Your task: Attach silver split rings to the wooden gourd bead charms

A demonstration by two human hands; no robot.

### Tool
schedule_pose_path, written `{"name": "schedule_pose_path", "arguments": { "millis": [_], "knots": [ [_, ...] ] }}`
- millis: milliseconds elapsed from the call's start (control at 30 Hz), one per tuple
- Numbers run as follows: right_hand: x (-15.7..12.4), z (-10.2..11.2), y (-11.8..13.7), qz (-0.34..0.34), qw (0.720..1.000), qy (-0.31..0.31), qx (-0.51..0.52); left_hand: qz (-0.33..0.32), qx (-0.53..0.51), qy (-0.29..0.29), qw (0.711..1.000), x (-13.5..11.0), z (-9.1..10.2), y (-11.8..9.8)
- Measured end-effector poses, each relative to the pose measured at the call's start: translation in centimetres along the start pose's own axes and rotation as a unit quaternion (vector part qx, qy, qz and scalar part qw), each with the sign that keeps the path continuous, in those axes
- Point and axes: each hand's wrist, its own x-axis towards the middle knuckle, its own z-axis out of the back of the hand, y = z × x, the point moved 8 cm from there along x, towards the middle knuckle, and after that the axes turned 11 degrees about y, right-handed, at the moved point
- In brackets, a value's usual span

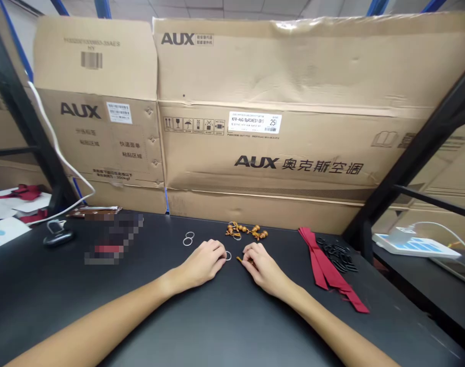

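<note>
Looks bright and evenly lit. Glints along the upper edge of the large cardboard box (316,127); shines soft grey across the black tabletop (217,326). Stretches and softens towards the sides; breaks into blocks over a pixelated patch (113,239).

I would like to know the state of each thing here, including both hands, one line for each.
Left hand: fingers curled at a silver ring.
Right hand: fingers curled, a yellowish cord showing at the fingertips.
Two other rings: lying close together.
Gourd charms: loosely grouped.
Red strips: laid out, overlapping.
Black pieces: heaped.
Cardboard: standing upright.
White cable: slack.
</note>
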Motion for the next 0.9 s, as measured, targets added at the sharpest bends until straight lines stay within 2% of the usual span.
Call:
{"name": "schedule_pose_path", "arguments": {
  "millis": [167,533,900],
  "knots": [
    [0.0,-0.1,-0.4,-0.011,1.0,0.0,0.018,0.011,-0.013,-0.006,1.0,0.0,-0.1,0.3],
    [0.2,0.0,-0.2,-0.017,0.996,-0.009,0.084,-0.008,-0.047,-0.005,0.999,0.0,-0.1,0.3],
    [-0.1,0.1,0.7,-0.005,0.999,-0.011,0.036,-0.013,-0.069,-0.02,0.997,0.0,-0.2,0.5]
  ]
}}
